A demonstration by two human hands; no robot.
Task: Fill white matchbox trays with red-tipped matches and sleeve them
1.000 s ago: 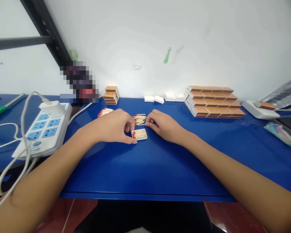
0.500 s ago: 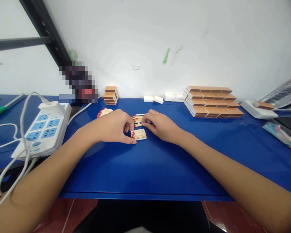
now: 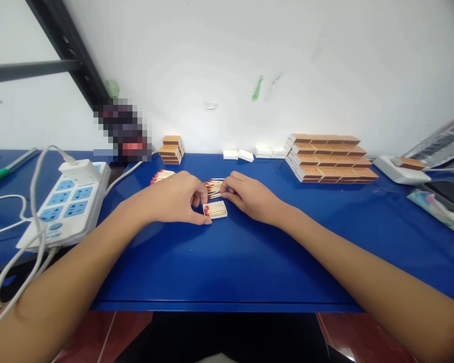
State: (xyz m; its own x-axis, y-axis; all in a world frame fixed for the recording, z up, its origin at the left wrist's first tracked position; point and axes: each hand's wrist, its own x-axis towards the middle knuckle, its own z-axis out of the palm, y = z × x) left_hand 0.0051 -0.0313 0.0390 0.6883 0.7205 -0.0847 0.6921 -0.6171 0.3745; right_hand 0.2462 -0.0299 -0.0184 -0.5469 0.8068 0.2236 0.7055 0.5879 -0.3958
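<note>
A small white tray (image 3: 225, 214) holding red-tipped matches (image 3: 216, 208) lies on the blue table (image 3: 212, 272). My left hand (image 3: 181, 197) grips the tray's left end between thumb and fingers. Just behind the tray is a loose pile of matches (image 3: 213, 187). At the right side of that pile, my right hand (image 3: 249, 196) has its thumb and fingertips pinched together on match ends. Another heap of matches (image 3: 161, 176) lies behind my left wrist, partly hidden by it.
Orange matchboxes stand in a small stack (image 3: 171, 150) at the back left and a large stack (image 3: 329, 159) at the back right. White boxes (image 3: 245, 155) lie between them. A power strip (image 3: 66, 201) with cables is at left; a phone (image 3: 448, 194) is at right.
Both hands keep nearly the same positions and the tray stays in my left hand. The whole view has shifted very slightly.
</note>
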